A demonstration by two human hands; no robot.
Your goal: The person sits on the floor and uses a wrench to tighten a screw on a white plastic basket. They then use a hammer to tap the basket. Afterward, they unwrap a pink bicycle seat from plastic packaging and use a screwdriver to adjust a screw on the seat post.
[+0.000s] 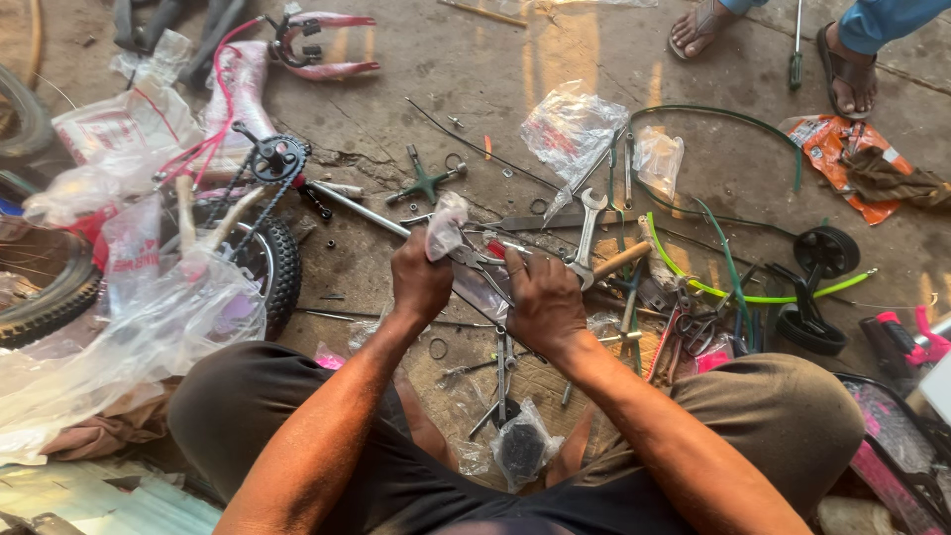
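My left hand (pixel 420 279) grips one end of a small clear plastic bag (pixel 446 226) holding small metal parts. My right hand (pixel 540 297) grips the other end of the same bag, close beside the left. Both hands are above the concrete floor, between my knees. A metal wrench (pixel 586 233) lies just beyond my right hand, beside a wooden-handled tool (pixel 622 260). A pink bicycle frame (pixel 241 94) with its chain and crank (pixel 275 159) lies at the left.
A black tyre (pixel 280 260) and loose clear plastic wrap (pixel 129 337) lie left. Pliers, scissors (pixel 698 327), green cable (pixel 733 287) and small black wheels (pixel 825 253) lie right. A cross wrench (pixel 426 181) is ahead. Another person's sandalled feet (pixel 842 69) stand top right.
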